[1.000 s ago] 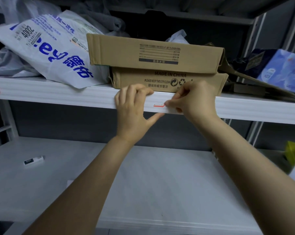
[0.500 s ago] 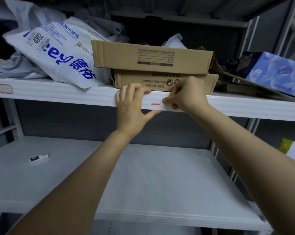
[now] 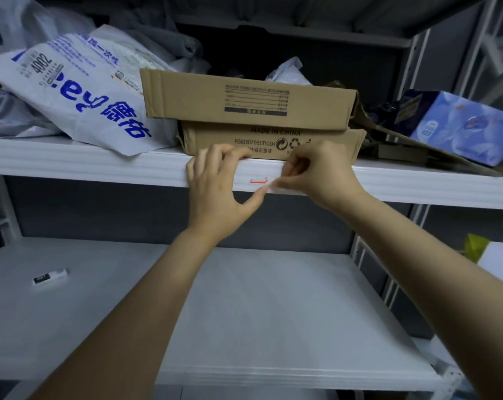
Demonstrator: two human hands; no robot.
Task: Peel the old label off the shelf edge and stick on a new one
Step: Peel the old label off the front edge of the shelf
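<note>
Pinched red-bordered white label [image 3: 260,176] with right hand [image 3: 316,174], likely mid-peel; gripped white shelf edge [image 3: 100,168] with left hand [image 3: 215,189]; replacement pending.

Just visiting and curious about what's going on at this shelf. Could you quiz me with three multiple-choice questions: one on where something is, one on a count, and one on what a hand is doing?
1. Where does the small white stick lie?
A on the lower shelf, to the left
B on a hook
C on the floor

2. How many cardboard boxes are stacked just above the shelf edge?
A one
B two
C four

3. What is the right hand doing?
A hanging idle
B gripping a box
C pinching the label at the shelf edge

Answers:
1 A: it rests flat on the left part of the lower shelf.
2 B: one box sits on another.
3 C: its fingertips close on the red-bordered label.
</note>
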